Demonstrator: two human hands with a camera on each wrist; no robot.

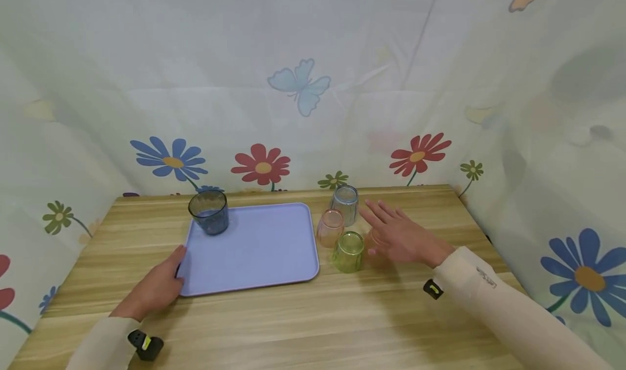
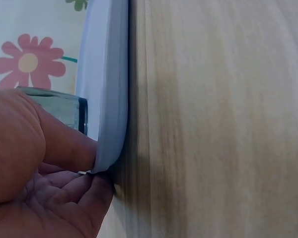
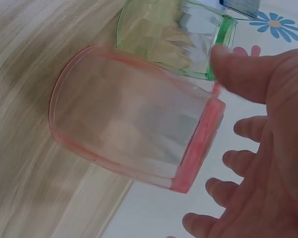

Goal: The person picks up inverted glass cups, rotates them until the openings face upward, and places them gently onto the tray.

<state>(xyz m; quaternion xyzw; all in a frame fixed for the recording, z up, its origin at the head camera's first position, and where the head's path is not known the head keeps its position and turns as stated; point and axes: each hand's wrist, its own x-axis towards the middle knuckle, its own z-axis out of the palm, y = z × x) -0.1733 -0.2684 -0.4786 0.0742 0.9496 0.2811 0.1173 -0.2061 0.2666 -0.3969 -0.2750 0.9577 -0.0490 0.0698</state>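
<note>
Cream sleeves (image 1: 508,305) lie nearest. The left hand (image 1: 156,288) pinches the lilac tray (image 1: 264,256) by its left edge; beyond that hand, a blue-grey tumbler (image 1: 210,215) stands upright at the tray's far-left corner. Right hand (image 1: 398,237), fingers spread, is beside an upturned peach-pink tumbler (image 3: 129,119); to its left, green (image 1: 348,253), pink (image 1: 330,230) and blue tumblers (image 1: 345,202) stand upturned, near the tray's right edge. Desk (image 1: 303,332) stretches nearside of both hands.

a pale printed sheet (image 1: 235,38) walls you in ahead and at both sides, creased in places. you see a light-blue butterfly (image 1: 304,90) at upper centre, a red flower (image 1: 262,167) below it to the left, and a large blue flower (image 1: 589,277) at lower right. your wood-grain tabletop (image 1: 293,326) spans the lower frame under soft light.
</note>
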